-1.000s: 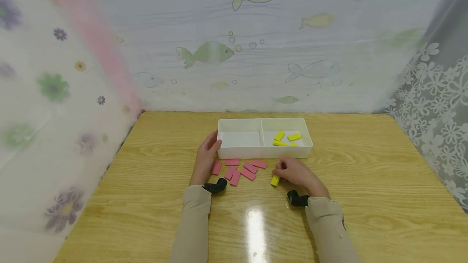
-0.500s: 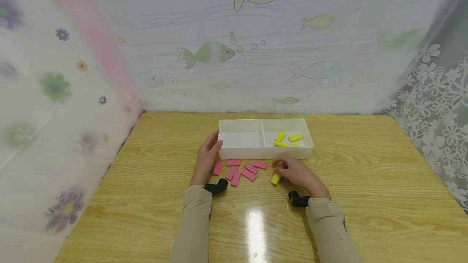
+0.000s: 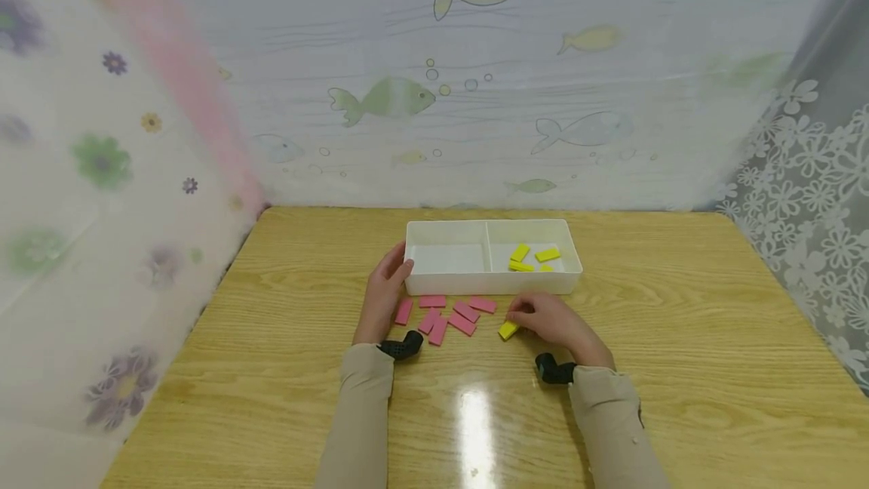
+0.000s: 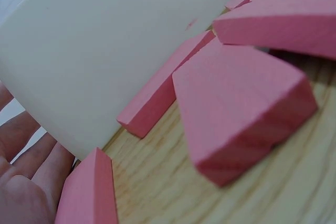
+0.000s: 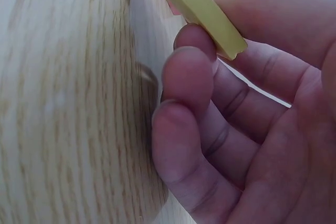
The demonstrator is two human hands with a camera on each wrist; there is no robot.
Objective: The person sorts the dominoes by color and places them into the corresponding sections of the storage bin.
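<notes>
Tray: white tray with two compartments, standing on the wooden table; every place below is given from it.
Right hand: the right hand sits just in front of the tray's right half, low over the table, fingers curled.
Right hand's fingers: they pinch a yellow block; the right wrist view shows the block lying slantwise across the fingertips.
Yellow block: in front of the tray, near its middle divider, at the hand's left edge and close to the table top; whether it touches the table cannot be told.
Left hand: the left hand is at the tray's left front corner, fingers fairly straight and together, their tips against the tray's left wall.
Left hand's hold: it grips nothing; the left wrist view shows the palm beside the tray wall.
Pink blocks: a loose cluster of pink blocks lies on the table just in front of the tray's left half, between the two hands, some overlapping.
Yellow pile: several yellow pieces lie in the tray's right compartment.
Left compartment: its white floor shows.
</notes>
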